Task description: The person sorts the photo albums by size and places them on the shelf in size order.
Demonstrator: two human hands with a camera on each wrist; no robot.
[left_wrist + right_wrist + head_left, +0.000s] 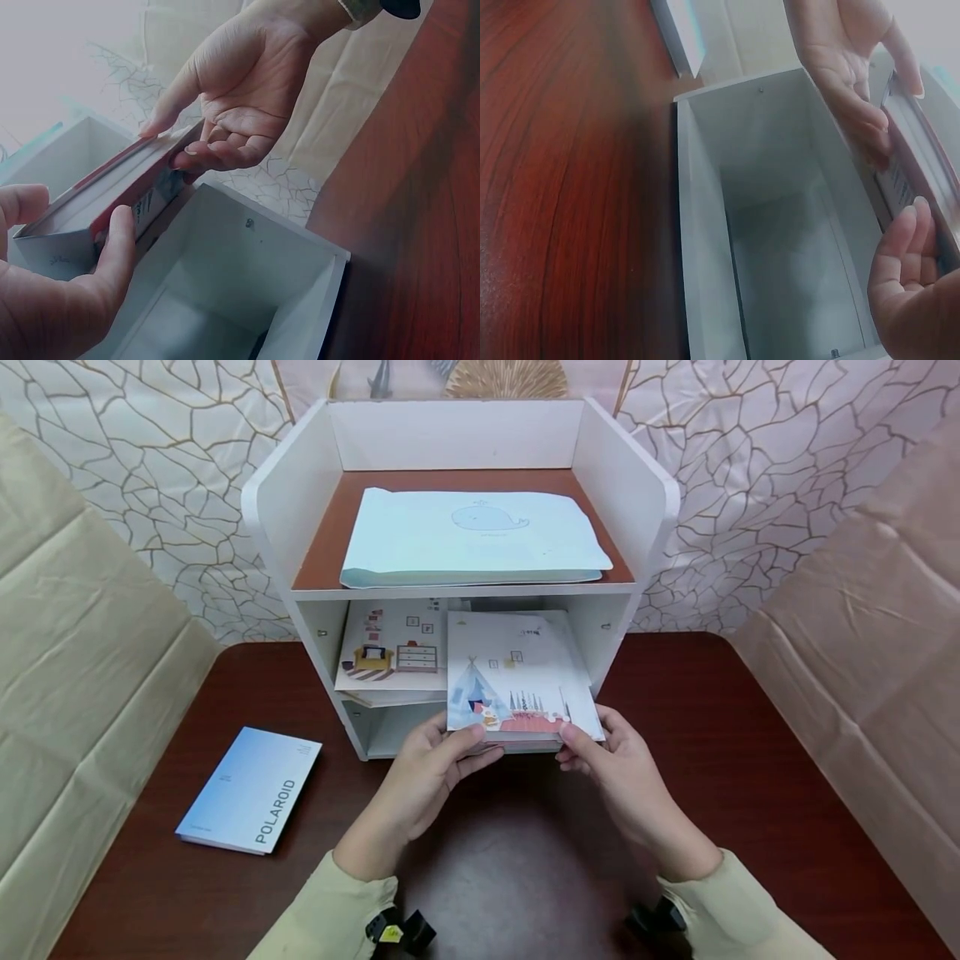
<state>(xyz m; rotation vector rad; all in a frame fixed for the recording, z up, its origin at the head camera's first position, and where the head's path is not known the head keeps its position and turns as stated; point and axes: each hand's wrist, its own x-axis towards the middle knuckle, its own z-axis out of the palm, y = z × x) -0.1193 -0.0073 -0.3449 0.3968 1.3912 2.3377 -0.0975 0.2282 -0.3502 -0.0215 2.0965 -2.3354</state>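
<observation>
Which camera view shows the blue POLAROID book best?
The head view: the blue POLAROID book shows its whole cover and lettering. The right wrist view seems to show only part, cut by the frame's top; the left wrist view shows none.

Your left sleeve [322, 910] and right sleeve [742, 910] are pale yellow-green, leaving your left hand [427, 768] and right hand [621, 768] bare. At the cuffs [375, 893] you wear a blocky black left device [416, 932] (look for its small yellow patch [391, 934]) and a black right device [666, 915].
</observation>
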